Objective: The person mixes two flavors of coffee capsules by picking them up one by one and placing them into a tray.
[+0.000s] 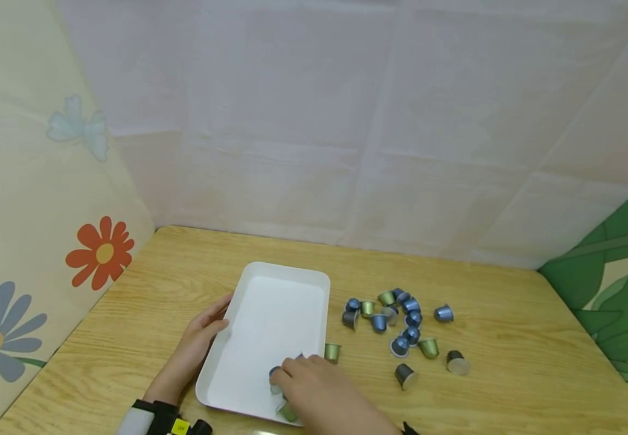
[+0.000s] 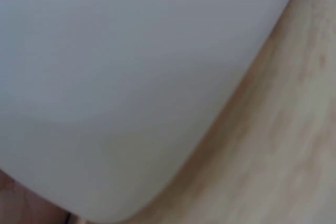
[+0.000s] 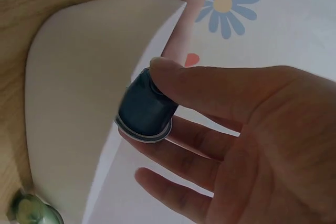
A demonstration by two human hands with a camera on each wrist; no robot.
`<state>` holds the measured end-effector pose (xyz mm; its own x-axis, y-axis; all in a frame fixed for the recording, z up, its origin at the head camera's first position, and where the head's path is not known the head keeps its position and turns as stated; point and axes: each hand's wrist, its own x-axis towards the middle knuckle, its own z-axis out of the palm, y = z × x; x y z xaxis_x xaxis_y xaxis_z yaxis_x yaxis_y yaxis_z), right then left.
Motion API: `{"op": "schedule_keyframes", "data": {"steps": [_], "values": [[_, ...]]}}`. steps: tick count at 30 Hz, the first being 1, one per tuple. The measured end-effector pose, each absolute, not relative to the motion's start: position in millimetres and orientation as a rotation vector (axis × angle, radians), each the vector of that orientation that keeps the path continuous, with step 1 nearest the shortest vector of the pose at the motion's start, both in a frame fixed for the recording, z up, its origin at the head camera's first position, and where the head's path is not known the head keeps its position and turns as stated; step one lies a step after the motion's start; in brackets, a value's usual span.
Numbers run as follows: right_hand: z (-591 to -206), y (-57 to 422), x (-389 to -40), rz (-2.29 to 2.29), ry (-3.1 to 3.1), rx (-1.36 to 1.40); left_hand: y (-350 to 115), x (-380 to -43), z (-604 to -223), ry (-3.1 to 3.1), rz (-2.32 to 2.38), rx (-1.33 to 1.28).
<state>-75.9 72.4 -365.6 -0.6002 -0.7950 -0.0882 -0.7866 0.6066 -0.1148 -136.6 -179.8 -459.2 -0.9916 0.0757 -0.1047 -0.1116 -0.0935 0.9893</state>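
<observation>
Pinching a blue capsule [image 3: 146, 108], thumb opposite fingers, the right hand [image 1: 322, 389] overhangs a tray [image 1: 276, 320] the left hand [image 1: 198, 339] grips.

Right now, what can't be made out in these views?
Head: count of capsules in the tray, partly covered by the right hand.
Head: print on the yellow label, too small.
Left wrist: most of the left hand, cut off lower left.
Right wrist: a green capsule, bottom edge crops it.

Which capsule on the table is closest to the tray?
The green coffee capsule beside the right edge of the white tray in the head view; the other coffee capsules on the table lie farther right.
</observation>
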Motion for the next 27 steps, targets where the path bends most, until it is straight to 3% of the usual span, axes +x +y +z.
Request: {"op": "schedule_keyframes", "data": {"steps": [27], "values": [[-383.7,63.1,-73.9,-0.065,2.749,-1.606,-180.8,-135.4,-456.3,2.03,2.234,0.0]]}}
